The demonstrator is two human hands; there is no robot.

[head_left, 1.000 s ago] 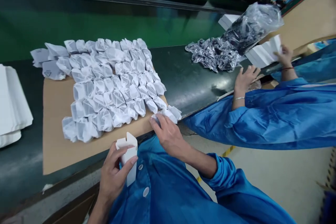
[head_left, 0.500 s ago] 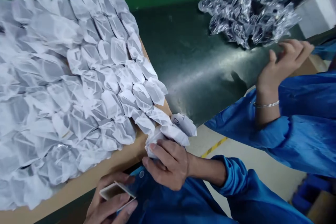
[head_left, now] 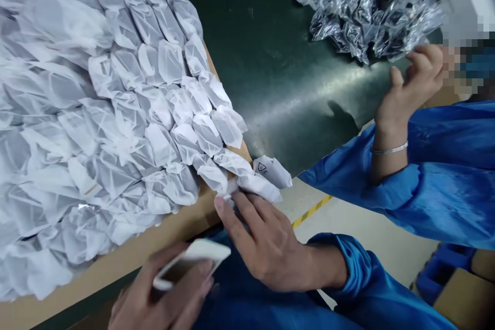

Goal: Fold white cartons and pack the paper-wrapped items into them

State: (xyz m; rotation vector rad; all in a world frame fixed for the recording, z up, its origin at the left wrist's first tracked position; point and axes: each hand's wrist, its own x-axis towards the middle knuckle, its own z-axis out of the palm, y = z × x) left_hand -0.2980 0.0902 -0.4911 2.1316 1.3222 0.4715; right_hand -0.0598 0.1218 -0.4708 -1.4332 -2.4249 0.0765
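Note:
My left hand (head_left: 166, 289), at the bottom, grips a small white carton (head_left: 201, 252) with a hollow, dark-looking inside; the carton is tilted and slightly blurred. My right hand (head_left: 274, 247) has its fingertips around a white tissue-wrapped packet (head_left: 231, 186) at the cardboard's near corner. Most of that packet is hidden under the fingers. Right beside them lie another wrapped packet (head_left: 258, 187) and one with a printed triangle mark (head_left: 271, 171). Rows of similar wrapped packets (head_left: 129, 149) fill the left side; what is inside them cannot be made out.
Brown cardboard (head_left: 185, 227) lies under the rows. On the dark green table (head_left: 270, 77), a heap of clear plastic bags with dark contents (head_left: 367, 10) sits at the back. A co-worker's hand (head_left: 410, 87) with a bracelet reaches in from the right. Blue bins (head_left: 436, 273) stand on the floor.
My left hand has turned the carton and brought it rightward and up, closer to my right hand. My right hand's fingers have straightened over the packet, which is now more covered.

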